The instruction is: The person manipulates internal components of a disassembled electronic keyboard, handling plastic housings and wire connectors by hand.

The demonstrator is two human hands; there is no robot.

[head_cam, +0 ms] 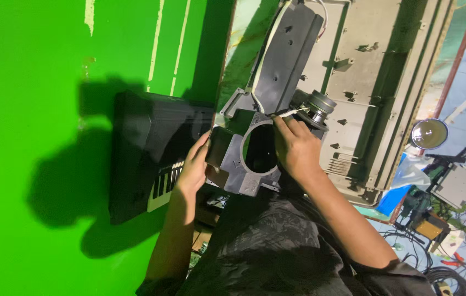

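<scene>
Left hand [193, 167] grips the 9 o'clock edge of the grey plastic speaker frame [255, 137], held at frame centre. Right hand [297, 148] pinches the white wire [292, 112] at 1 o'clock beside the small speaker [318, 107]. Risk: tugging could tear that thin lead off; frame may twist.

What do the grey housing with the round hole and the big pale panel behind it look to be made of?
Grey housing: probably moulded plastic, matt, with ribs and screw bosses. Pale panel: likely sheet metal, dull light grey, with folded edges and punched slots, though painted plastic can't be ruled out.
</scene>
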